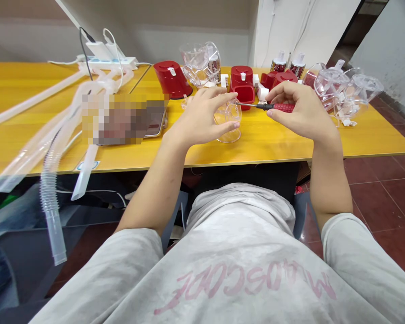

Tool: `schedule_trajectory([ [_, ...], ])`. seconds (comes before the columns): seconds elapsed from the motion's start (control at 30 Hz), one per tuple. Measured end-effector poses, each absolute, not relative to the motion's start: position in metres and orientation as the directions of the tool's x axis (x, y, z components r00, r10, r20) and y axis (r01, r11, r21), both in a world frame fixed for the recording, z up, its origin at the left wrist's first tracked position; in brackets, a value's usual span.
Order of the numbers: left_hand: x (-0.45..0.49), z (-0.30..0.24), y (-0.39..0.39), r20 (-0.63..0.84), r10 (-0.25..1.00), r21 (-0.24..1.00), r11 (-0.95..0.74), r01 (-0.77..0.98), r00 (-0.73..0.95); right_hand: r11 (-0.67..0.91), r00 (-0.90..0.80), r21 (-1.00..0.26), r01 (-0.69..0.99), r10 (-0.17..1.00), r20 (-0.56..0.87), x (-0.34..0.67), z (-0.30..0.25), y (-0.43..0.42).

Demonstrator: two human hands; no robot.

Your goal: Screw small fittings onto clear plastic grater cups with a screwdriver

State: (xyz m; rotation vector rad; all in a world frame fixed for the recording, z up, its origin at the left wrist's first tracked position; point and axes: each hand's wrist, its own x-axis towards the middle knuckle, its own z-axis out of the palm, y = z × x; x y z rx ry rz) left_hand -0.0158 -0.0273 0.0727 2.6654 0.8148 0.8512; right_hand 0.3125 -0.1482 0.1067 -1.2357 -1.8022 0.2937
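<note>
My right hand (300,108) grips a screwdriver (283,107) by its red and black handle. Its thin metal shaft points left, and the tip reaches a clear plastic cup-like part (231,123) with a round rim. That part rests on the yellow table, on its side or tilted; I cannot tell which. Around its upper left side, my left hand (209,112) steadies it between the thumb and the fingers. The hand hides much of the part. Just behind it stand a red plastic housing (242,75) and a small red open box (245,93).
A larger red container (171,78) and stacked clear cups (199,63) stand at the back. More clear parts (337,85) lie to the right. On the left are a tablet-like device (157,119), translucent tubes (50,202) overhanging the edge, and a power strip (111,63).
</note>
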Motion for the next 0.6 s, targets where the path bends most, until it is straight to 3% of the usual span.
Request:
schedule_trajectory([
  [0.6,-0.0150,0.0726,-0.0283,0.473,0.573,0.384,-0.818,0.429,0.669,0.477,-0.130,-0.592,0.650,0.837,0.532,0.3103,0.1037,-0.1450],
])
